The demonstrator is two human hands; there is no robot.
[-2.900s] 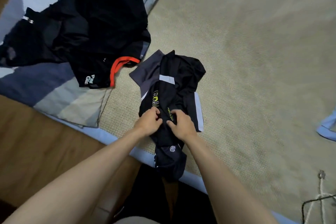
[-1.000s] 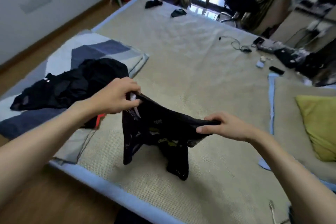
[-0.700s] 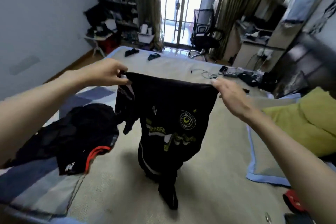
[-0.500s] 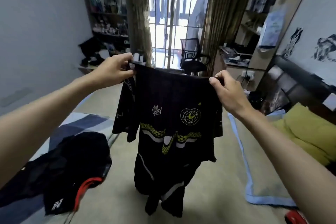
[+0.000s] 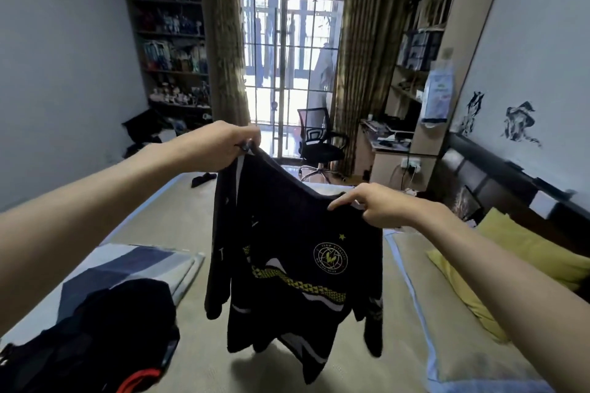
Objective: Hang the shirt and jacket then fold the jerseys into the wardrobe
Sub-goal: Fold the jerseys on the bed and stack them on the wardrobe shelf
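A black jersey (image 5: 297,265) with a round yellow crest and a yellow patterned band hangs in the air above the bed, spread between both hands. My left hand (image 5: 220,145) grips its upper left shoulder, held higher. My right hand (image 5: 373,206) pinches the upper right shoulder, lower down, so the top edge slopes down to the right. Its hem hangs free above the bed mat. A pile of black clothes (image 5: 92,338) with an orange-red collar lies at the lower left.
The bed (image 5: 166,220) with a beige mat stretches ahead. A blue-grey folded blanket (image 5: 127,265) lies under the pile, a yellow pillow (image 5: 523,262) at the right. An office chair (image 5: 319,140), a desk, shelves and a barred balcony door stand beyond.
Both hands lifted the jersey from the bed and spread it out. In the last half second my right hand dropped lower and the jersey tilted; the camera view rose further.
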